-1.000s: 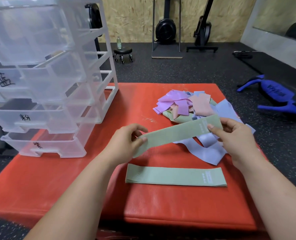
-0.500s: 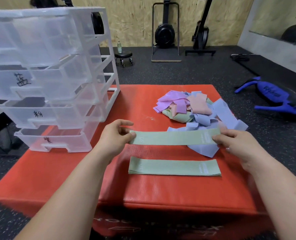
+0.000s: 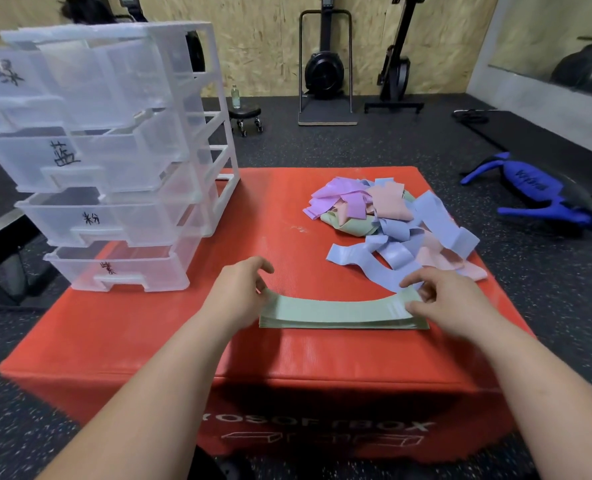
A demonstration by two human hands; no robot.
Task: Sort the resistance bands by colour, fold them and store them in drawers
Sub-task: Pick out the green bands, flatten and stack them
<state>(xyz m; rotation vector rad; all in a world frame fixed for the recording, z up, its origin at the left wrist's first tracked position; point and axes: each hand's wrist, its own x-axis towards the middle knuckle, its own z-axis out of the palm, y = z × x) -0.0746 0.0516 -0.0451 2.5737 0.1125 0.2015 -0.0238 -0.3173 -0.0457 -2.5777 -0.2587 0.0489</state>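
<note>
Two pale green bands (image 3: 339, 311) lie stacked flat on the red soft box (image 3: 287, 355), the upper one sagging in its middle. My left hand (image 3: 240, 292) pinches the upper band's left end. At the right end my right hand (image 3: 440, 299) pinches it too. Behind, a loose pile of purple, pink, blue and green bands (image 3: 391, 220) lies on the box's far right. A clear plastic drawer unit (image 3: 114, 161) with hand-written labels stands on the box's left, its drawers pulled partly out.
A blue padded piece of gym gear (image 3: 537, 192) lies on the dark rubber floor at the right. A small wheeled stool (image 3: 244, 116) with a bottle and exercise machines (image 3: 325, 67) stand by the wooden back wall.
Both hands have lowered the green band they held onto the green band that lay on the box. The camera has tipped down and nearer.
</note>
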